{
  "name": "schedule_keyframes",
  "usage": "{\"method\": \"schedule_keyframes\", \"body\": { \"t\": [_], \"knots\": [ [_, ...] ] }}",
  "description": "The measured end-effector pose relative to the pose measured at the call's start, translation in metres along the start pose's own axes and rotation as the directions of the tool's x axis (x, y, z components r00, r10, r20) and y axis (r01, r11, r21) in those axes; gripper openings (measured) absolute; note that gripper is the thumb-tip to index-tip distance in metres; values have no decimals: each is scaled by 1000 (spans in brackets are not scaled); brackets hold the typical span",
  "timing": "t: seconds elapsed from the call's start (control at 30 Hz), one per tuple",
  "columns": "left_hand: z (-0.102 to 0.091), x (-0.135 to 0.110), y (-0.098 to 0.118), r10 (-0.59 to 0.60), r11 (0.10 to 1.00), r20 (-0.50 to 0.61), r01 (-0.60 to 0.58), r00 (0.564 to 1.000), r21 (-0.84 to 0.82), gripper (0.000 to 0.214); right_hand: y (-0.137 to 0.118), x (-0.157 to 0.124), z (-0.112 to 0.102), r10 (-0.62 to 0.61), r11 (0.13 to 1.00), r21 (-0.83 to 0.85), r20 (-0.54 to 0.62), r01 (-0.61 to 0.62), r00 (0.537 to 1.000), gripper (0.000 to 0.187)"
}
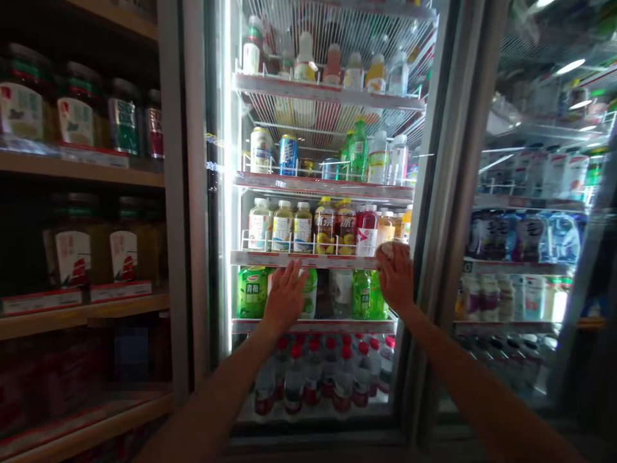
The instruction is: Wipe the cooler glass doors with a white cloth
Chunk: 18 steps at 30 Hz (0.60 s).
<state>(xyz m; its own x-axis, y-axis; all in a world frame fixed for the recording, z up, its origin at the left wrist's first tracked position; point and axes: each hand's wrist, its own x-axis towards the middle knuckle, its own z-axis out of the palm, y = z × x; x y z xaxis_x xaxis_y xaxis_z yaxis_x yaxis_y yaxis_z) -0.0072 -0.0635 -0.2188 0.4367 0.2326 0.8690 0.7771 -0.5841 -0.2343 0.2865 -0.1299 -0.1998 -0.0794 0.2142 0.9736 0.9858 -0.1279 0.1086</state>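
Before half-hidden green bottles [311, 284], left hand [286, 296] spread, right hand [397, 280] closed on blurred brownish cloth [386, 251]

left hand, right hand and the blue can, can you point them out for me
Left hand [285, 294]: head view, on the back of the hand.
Right hand [396, 276]: head view, on the back of the hand.
Blue can [288, 155]: head view, on the middle of its front.

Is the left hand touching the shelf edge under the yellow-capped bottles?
Cannot tell. In the head view, the left hand overlaps the shelf edge, but whether it touches or hovers just in front doesn't show.
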Motion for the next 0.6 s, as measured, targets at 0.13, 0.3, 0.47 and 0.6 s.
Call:
{"method": "schedule_keyframes", "body": {
  "t": [0.13, 0.3, 0.47, 0.6],
  "knots": [
    [0, 5, 3, -17, 1000, 22, 17, 1000, 0, 52, 0, -9, 3, 16, 1000, 24, -64, -14, 998, 56],
    [0, 4, 5, -47, 999, 83, 48, 995, -15, 55, -3, -72, 2, -53, 998, 23, 21, 53, 998, 64],
    [-2, 5, 4, -52, 998, 124, 57, 991, -36, 57, 14, -7, -1, 26, 999, 42, -44, -24, 999, 56],
    [-1, -1, 1, -28, 998, 120, 34, 992, -45, 57, -10, -5, 0, -71, 994, 73, -73, 77, 995, 59]
  ]
}}
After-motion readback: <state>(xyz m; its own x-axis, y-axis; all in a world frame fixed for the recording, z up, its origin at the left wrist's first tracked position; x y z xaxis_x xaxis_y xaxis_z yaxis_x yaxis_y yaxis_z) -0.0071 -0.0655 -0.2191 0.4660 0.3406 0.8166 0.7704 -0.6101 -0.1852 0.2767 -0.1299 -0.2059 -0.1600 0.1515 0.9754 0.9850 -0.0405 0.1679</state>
